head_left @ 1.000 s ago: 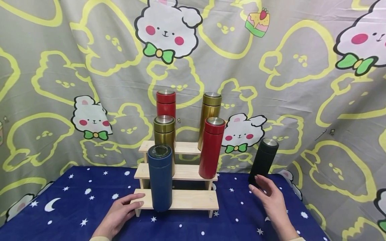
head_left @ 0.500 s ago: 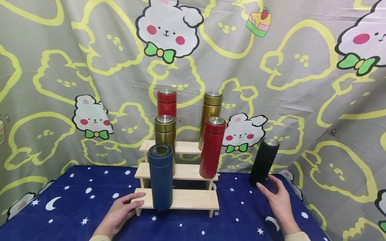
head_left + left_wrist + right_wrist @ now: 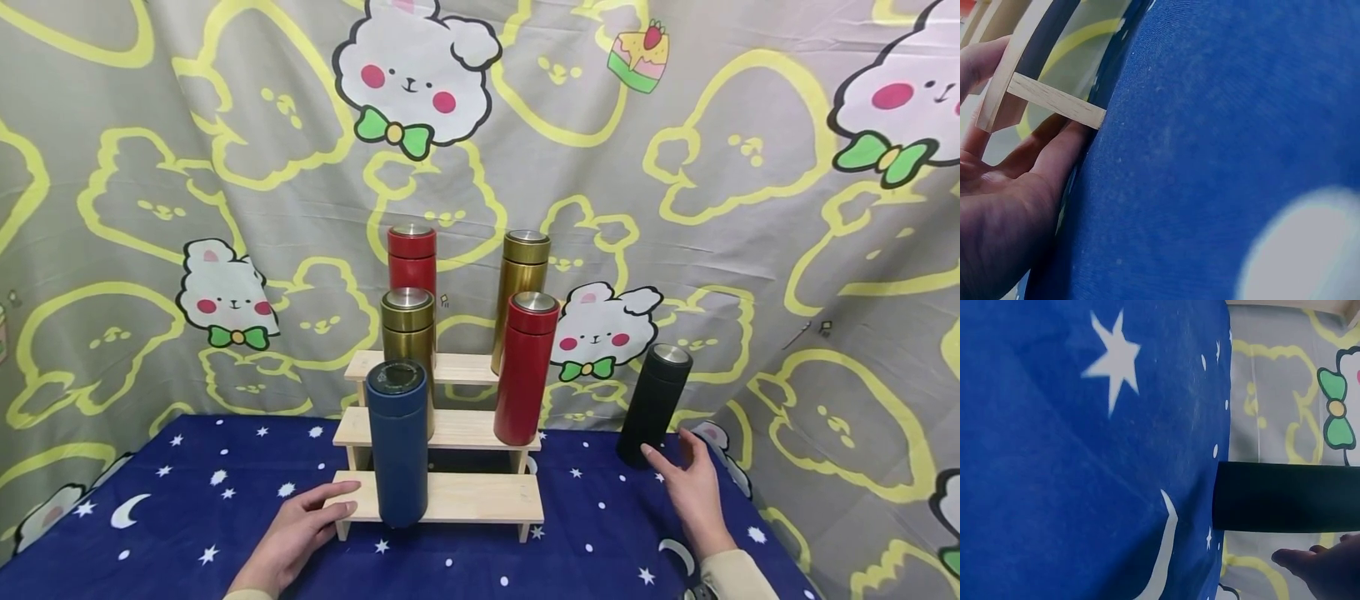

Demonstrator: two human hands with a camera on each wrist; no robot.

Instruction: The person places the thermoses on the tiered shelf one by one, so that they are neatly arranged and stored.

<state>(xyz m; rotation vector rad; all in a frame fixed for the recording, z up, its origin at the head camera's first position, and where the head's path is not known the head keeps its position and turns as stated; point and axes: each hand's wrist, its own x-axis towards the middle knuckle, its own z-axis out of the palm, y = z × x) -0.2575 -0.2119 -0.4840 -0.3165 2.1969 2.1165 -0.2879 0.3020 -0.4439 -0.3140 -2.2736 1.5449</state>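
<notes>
In the head view my left hand [image 3: 300, 533] holds the left end of the lowest step of a three-tier wooden display stand [image 3: 487, 497]. The left wrist view shows its fingers [image 3: 1054, 150] around the board and leg. A blue thermos [image 3: 398, 450] stands upright on that step. At the right a black thermos [image 3: 654, 404] stands on the cloth. Close to its lower right side is my right hand [image 3: 693, 492], thumb and fingers spread. In the right wrist view a gap shows between the fingertips [image 3: 1288, 556] and the black thermos [image 3: 1285, 497].
On the middle step stand a gold thermos [image 3: 408, 333] and a red thermos [image 3: 527, 367]. Behind them, the top step bears another red thermos [image 3: 412, 258] and another gold one. A dark blue star-print cloth [image 3: 247, 483] covers the table; a patterned curtain [image 3: 315, 217] hangs behind.
My right hand has shifted right, from in front of the black thermos's base to its right side. The left hand, stand and thermoses have stayed put.
</notes>
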